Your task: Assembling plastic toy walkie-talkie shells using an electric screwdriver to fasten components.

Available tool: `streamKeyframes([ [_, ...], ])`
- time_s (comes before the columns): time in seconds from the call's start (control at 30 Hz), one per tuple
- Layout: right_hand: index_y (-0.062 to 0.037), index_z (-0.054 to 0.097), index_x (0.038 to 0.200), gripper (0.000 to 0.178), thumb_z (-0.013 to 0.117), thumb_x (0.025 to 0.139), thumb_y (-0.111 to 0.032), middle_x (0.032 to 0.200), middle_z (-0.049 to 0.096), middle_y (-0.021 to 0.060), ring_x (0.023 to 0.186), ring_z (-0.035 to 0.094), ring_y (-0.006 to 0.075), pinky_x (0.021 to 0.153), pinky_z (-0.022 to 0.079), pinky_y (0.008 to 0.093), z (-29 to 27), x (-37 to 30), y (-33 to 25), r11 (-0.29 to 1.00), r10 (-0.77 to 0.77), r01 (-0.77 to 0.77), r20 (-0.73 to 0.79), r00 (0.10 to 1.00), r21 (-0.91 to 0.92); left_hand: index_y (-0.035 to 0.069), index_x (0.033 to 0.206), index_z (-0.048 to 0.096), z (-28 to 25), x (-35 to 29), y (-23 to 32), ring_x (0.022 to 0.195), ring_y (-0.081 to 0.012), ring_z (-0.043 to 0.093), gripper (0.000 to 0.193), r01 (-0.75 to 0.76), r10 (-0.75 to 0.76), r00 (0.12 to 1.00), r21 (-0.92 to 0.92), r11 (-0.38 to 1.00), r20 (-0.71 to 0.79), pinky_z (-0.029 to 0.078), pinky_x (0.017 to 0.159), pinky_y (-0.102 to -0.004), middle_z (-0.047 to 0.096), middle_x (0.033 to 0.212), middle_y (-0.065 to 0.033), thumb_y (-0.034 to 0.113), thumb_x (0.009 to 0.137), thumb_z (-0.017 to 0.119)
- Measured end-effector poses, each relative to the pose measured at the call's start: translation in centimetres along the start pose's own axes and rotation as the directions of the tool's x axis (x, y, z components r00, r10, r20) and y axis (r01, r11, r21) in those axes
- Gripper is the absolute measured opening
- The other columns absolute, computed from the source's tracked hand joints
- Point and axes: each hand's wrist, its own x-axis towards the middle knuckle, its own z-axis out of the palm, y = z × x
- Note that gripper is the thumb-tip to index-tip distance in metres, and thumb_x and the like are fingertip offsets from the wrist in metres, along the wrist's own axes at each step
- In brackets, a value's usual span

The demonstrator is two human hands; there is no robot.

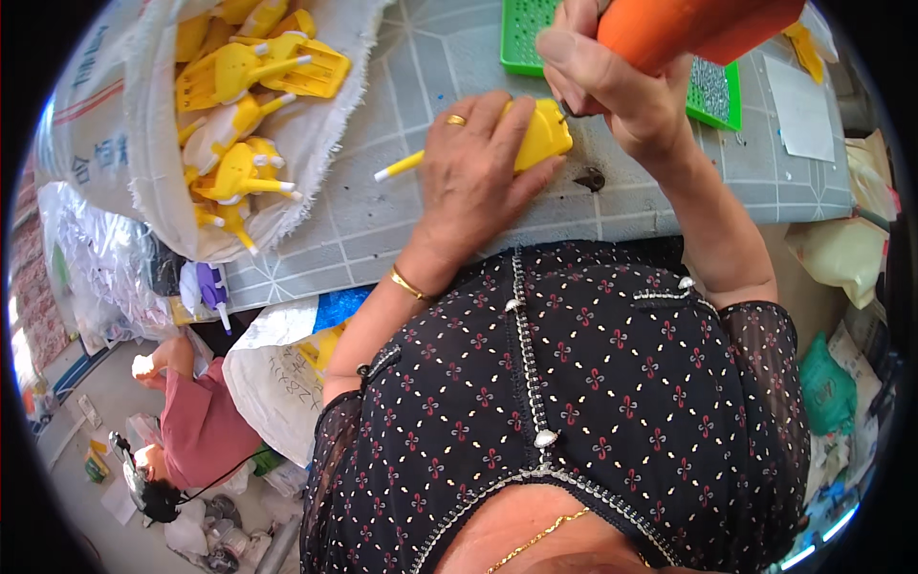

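Observation:
My left hand (478,167) presses a yellow plastic part (543,139) to the tabletop, fingers wrapped over it. A thin yellow stem with a white tip sticks out on the left side of that hand. My right hand (622,81) is closed round an orange power screwdriver (660,29), whose upper end runs out of the picture. Its dark tip comes down at the right end of the yellow part; whether it touches cannot be made out. Similar yellow parts (234,77) fill an open white woven sack (148,124) at the left.
Behind the right hand sits a green perforated tray (521,67) with small metal pieces (710,91). A white paper (798,110) lies on the grey checked table (382,134). A dark scrap (590,179) is near the yellow part. Another person (206,411) sits on the lower left.

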Motion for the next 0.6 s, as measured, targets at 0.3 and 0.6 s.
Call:
streamKeyframes([
  [0.3,-0.0038,0.051,0.099,0.011,0.058,0.097,-0.011,0.078,0.050,0.0009,0.067,0.051,0.0112,0.069,0.047,0.0321,2.1,3.4,-7.1,0.664,0.696,-0.748,-0.369,0.616,0.004,0.007,0.127,0.058,-2.1,0.8,0.6,0.104,-0.0298,0.058,0.062,-0.071,0.067,0.997,0.132,0.989,0.039,0.045,0.086,-0.0449,0.058,0.110,-0.0112,0.038,0.079,0.081],
  [0.6,-0.0046,0.054,0.094,0.009,0.060,0.097,-0.010,0.074,0.046,-0.0008,0.066,0.047,0.0104,0.071,0.044,0.0316,3.7,8.6,-8.7,0.883,0.465,-0.464,-0.245,0.851,0.066,0.006,0.102,0.066,-13.9,-0.9,1.6,0.098,-0.0299,0.062,0.037,-0.065,-0.159,0.928,0.570,0.819,0.335,0.044,0.083,-0.0428,0.063,0.100,-0.0135,0.034,0.081,0.078],
])
